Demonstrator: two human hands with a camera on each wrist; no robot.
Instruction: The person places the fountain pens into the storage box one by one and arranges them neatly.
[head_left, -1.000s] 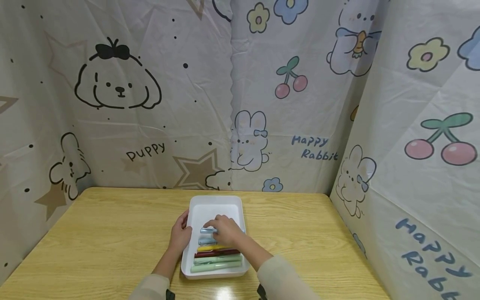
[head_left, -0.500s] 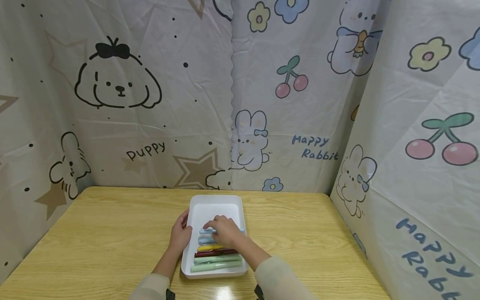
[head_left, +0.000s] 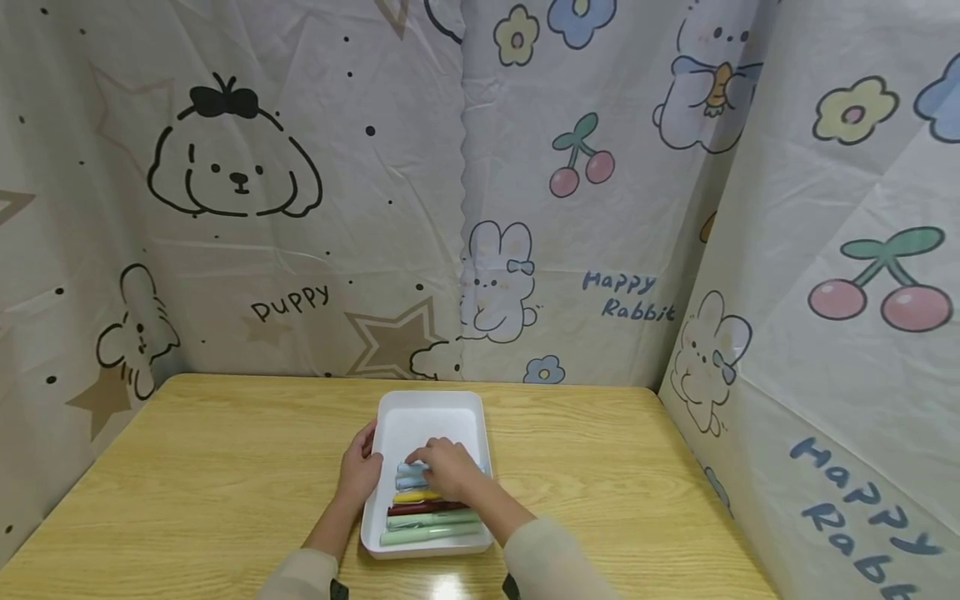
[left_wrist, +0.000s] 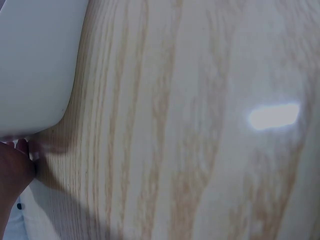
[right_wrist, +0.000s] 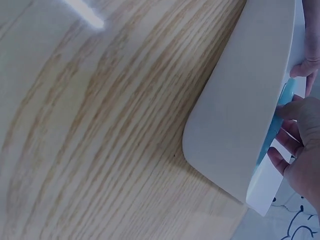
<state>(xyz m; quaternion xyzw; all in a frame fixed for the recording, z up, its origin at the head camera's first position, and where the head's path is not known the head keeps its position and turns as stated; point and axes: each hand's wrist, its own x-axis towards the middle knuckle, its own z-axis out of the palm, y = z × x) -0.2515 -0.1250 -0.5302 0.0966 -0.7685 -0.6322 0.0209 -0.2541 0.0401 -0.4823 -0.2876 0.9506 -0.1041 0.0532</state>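
Observation:
A white rectangular tray holds a row of pens lying crosswise. My left hand grips the tray's left wall, thumb at the rim. My right hand reaches into the tray and pinches a light-blue pen, which also shows as a blue pen under the fingers in the right wrist view. Close beside it lies a second blue pen. Nearer me come a yellow pen, a dark red pen and two light-green pens. The right hand covers part of the blue pens.
The tray stands on a wood-grain table. A printed cloth with puppy and rabbit drawings hangs behind the table and along its sides.
My right hand has moved slightly toward me with the blue pen, bringing it down against the other blue pen. The left hand stays at the tray's wall.

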